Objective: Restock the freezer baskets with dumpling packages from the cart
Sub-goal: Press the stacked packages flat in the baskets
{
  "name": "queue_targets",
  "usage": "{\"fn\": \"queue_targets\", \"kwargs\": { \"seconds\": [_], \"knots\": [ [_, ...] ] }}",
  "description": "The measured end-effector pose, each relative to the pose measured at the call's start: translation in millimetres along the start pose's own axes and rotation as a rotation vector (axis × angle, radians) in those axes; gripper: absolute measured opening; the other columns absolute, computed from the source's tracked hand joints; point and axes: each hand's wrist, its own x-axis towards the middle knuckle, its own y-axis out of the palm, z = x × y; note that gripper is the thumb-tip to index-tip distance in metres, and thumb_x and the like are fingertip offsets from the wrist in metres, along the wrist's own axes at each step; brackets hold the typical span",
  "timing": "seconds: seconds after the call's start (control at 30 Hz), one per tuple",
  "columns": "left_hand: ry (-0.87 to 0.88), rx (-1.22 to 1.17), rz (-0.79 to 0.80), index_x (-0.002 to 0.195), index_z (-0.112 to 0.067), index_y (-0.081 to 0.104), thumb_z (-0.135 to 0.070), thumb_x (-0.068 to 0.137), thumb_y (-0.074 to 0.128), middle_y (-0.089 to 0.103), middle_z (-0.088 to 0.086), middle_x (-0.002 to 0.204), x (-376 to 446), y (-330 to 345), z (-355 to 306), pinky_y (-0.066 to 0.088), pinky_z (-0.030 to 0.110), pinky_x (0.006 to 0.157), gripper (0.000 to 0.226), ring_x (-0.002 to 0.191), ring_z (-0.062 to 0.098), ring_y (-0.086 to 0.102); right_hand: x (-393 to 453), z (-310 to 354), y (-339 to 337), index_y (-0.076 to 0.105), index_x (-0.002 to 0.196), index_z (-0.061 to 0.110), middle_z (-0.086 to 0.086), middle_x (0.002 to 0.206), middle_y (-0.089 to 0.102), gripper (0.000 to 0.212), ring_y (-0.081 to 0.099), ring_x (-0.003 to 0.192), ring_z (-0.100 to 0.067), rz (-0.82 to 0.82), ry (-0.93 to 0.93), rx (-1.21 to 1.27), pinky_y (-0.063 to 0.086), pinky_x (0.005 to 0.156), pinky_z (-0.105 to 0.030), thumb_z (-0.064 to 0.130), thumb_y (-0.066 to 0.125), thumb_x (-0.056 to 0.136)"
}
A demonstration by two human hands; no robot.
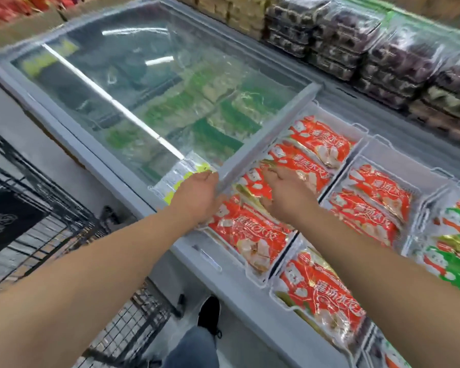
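Down at the middle of the frame, both your hands reach into the open freezer [223, 264]. Your left hand [195, 193] sits at the edge of the sliding glass lid [133, 102], with its fingers curled near the lid frame and the top corner of a red dumpling package [247, 232]. I cannot tell if its grip is closed on anything. Your right hand [284, 195] lies flat on the red packages with its fingers out straight, so its grip is open and it just presses down.

You look far along with this part of the job. The white basket [356, 131] under your hands holds a full row of red packages, from the upper middle down to the lower middle. The next basket to the right is full of red packages too. At the right edge, green packages [457, 261] fill another basket. The black wire cart [128, 328] is at the lower left. I cannot see any packages in the part of it that shows, so I cannot tell how many are left.

Behind the freezer, at the top right, trays of eggs [356, 35] sit stacked on a shelf. Your black shoe [209, 312] stands on the pale floor at the bottom middle.
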Motion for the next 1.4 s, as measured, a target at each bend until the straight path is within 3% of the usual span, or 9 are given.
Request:
{"fn": "queue_targets", "kwargs": {
  "seconds": [0.1,0.2,0.33,0.43,0.7,0.87,1.13,1.23,1.4],
  "knots": [
    [0.041,0.011,0.019,0.133,-0.007,0.057,-0.039,0.091,0.06,0.054,0.021,0.137,7,14,24,0.042,0.044,0.105,0.053,0.129,0.04,0.048,41,19,6,0.028,0.153,0.021,-0.005,0.16,0.025,0.069,0.027,0.144,-0.028,0.004,-0.053,-0.059,0.029,0.115,-0.041,0.036,0.059,0.092],
    [0.082,0.028,0.068,0.127,-0.018,0.063,-0.046,0.089,0.049,0.057,0.021,0.134,13,17,44,0.045,0.05,0.099,0.049,0.124,0.043,0.052,72,31,13,0.022,0.154,0.03,0.0,0.164,0.013,0.068,0.013,0.15,-0.027,0.078,-0.112,-0.135,0.021,0.119,-0.042,0.033,0.054,0.094],
    [0.15,0.104,0.039,0.145,-0.026,0.047,-0.038,0.101,0.044,0.035,0.013,0.157,17,17,49,0.023,0.054,0.117,0.046,0.147,0.039,0.024,92,33,21,0.022,0.152,0.032,0.001,0.164,0.012,0.068,0.005,0.152,-0.03,0.144,-0.163,-0.207,0.012,0.123,-0.044,0.033,0.055,0.093],
    [0.142,0.081,0.045,0.151,-0.028,0.038,-0.039,0.102,0.043,0.025,0.009,0.162,16,22,48,0.018,0.054,0.119,0.05,0.15,0.037,0.014,92,34,27,0.025,0.152,0.028,-0.001,0.163,0.017,0.066,0.006,0.152,-0.031,0.13,-0.144,-0.187,0.012,0.123,-0.046,0.031,0.054,0.093],
    [0.219,0.118,0.123,0.144,-0.03,0.049,-0.058,0.087,0.027,0.043,0.013,0.152,6,35,30,0.03,0.058,0.112,0.067,0.14,0.043,0.036,59,11,30,0.032,0.149,0.026,-0.002,0.159,0.028,0.065,0.009,0.151,-0.034,0.109,-0.155,-0.164,0.016,0.122,-0.047,0.039,0.058,0.091],
    [0.33,0.104,0.125,0.126,-0.028,0.065,-0.051,0.082,0.044,0.06,0.016,0.131,-12,56,-13,0.044,0.06,0.097,0.054,0.117,0.051,0.05,4,-20,42,0.035,0.15,0.018,-0.005,0.16,0.026,0.06,0.004,0.151,-0.034,0.081,-0.089,-0.068,0.009,0.124,-0.044,0.029,0.053,0.093],
    [0.496,0.239,0.115,0.127,-0.028,0.063,-0.058,0.084,0.039,0.06,0.01,0.126,-56,102,-114,0.045,0.055,0.089,0.057,0.115,0.044,0.051,-107,-96,68,0.046,0.143,0.009,-0.012,0.153,0.038,0.052,0.02,0.148,-0.037,0.015,0.018,-0.032,0.015,0.123,-0.046,0.031,0.04,0.095],
    [0.519,0.256,0.117,0.127,-0.027,0.063,-0.058,0.084,0.041,0.061,0.01,0.125,-77,121,-158,0.045,0.056,0.09,0.058,0.113,0.044,0.054,-146,-130,83,0.053,0.136,0.004,-0.018,0.145,0.049,0.063,0.038,0.14,-0.036,0.027,0.019,-0.044,0.009,0.124,-0.041,0.036,0.026,0.089],
    [0.469,0.246,0.195,0.144,-0.028,0.046,-0.061,0.087,0.023,0.045,0.012,0.145,-112,148,-228,0.031,0.058,0.107,0.07,0.13,0.044,0.036,-206,-182,102,0.042,0.145,0.012,-0.01,0.157,0.035,0.074,0.027,0.146,-0.034,0.065,0.087,0.02,0.018,0.122,-0.047,0.05,0.016,0.087]
  ]
}}
